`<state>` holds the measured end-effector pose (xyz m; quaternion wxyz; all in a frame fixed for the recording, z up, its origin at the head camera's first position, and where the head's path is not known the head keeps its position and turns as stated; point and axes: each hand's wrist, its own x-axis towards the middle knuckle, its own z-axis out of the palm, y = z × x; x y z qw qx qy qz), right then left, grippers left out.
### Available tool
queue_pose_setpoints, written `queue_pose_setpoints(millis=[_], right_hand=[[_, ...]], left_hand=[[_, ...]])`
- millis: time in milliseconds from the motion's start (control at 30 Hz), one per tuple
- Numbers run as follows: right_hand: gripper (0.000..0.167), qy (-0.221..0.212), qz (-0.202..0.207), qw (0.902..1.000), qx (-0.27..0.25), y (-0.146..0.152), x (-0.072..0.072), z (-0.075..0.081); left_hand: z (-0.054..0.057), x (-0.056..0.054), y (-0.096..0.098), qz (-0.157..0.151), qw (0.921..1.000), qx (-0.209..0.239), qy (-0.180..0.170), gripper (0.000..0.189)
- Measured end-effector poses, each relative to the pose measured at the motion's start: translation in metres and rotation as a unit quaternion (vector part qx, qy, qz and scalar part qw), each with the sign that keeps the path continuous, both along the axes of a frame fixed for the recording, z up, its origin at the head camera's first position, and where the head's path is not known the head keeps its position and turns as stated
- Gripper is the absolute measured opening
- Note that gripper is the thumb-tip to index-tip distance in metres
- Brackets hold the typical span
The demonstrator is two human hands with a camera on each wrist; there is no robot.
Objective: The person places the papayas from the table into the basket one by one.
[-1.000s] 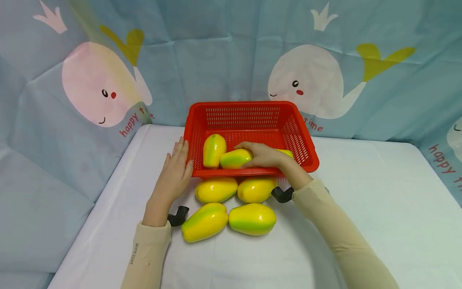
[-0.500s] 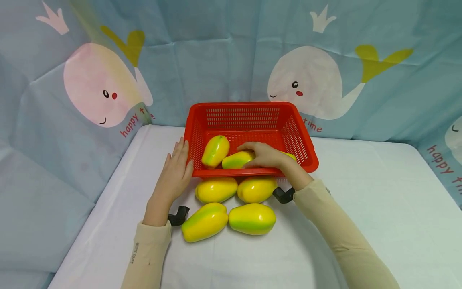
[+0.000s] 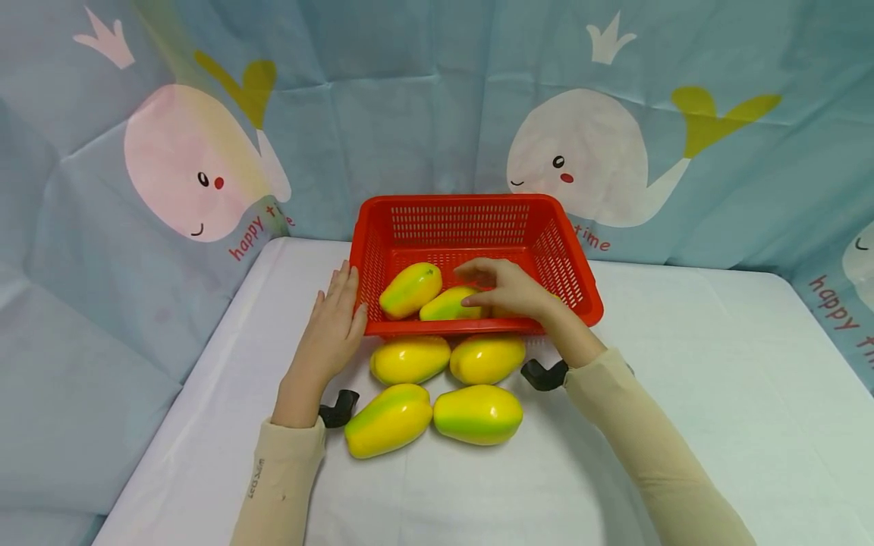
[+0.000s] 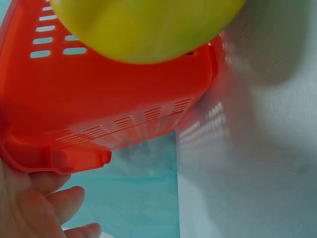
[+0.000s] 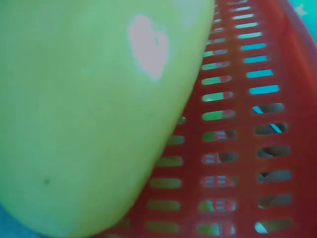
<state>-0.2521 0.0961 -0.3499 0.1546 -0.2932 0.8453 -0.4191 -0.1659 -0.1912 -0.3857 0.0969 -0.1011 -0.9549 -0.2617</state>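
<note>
A person's right grip (image 3: 508, 288), thumb and fingers parted, reaches into a slotted red plastic basket (image 3: 423, 327), a glossy, oval yellow-green papaya (image 3: 445, 305) just left; the left grip (image 3: 328, 322), fingers straight, rests against the rim (image 3: 356, 246). Four smooth papayas (image 3: 478, 414) lie nearer the person than either grip, on the white worktop (image 3: 717, 341).

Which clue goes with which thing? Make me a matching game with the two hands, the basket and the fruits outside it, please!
Things:
1. left hand
2. right hand
3. basket
4. four fruits outside the basket

Clues:
A. mostly yellow
B. reaching in over the basket's front edge
C. red, with rows of slots
D. at the left side of the basket

Right pairs:
1-D
2-B
3-C
4-A
</note>
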Motion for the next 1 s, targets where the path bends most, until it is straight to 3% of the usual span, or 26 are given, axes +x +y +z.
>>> queue_pose_setpoints(millis=[467, 733, 1000], right_hand=[[0.044, 0.008, -0.056, 0.9970, -0.053, 0.028, 0.037, 0.003], [0.040, 0.016, -0.046, 0.9925, -0.112, 0.045, 0.058, -0.001], [0.041, 0.036, -0.037, 0.9894, -0.136, 0.064, 0.075, -0.008]], left_hand=[[-0.003, -0.001, 0.000, 0.000, 1.0000, -0.005, 0.000, 0.060], [-0.003, -0.001, 0.000, 0.000, 0.9999, -0.006, 0.008, 0.059], [-0.002, 0.000, 0.000, 0.001, 0.9999, -0.008, 0.010, 0.059]])
